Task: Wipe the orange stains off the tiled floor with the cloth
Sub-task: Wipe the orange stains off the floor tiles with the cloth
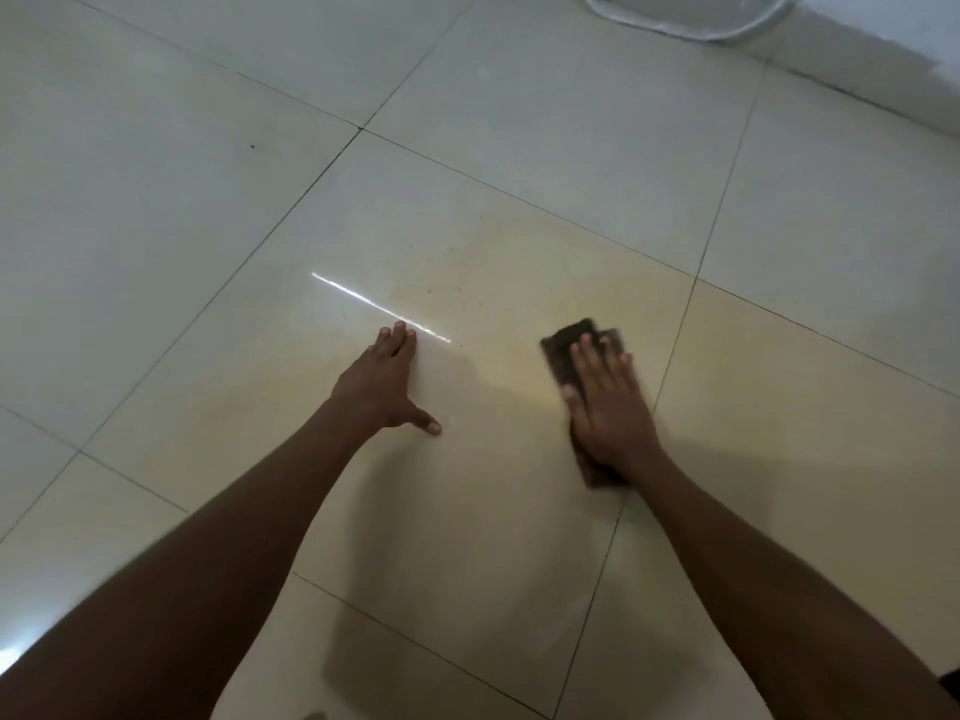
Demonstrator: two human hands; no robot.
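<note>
A dark brown cloth [566,339] lies flat on the cream tiled floor [467,511]. My right hand [610,402] presses down on it with straight fingers, covering most of it; its far end and near corner stick out. Small orange specks and a faint yellowish smear [441,283] mark the tile beyond and between my hands. My left hand [387,384] rests flat on the floor to the left, fingers straight, thumb spread, holding nothing.
A white rounded object with a clear rim [691,15] stands at the top right, next to the wall's base [883,90]. Dark grout lines cross the glossy tiles. A bright light streak [379,306] reflects just beyond my left fingers.
</note>
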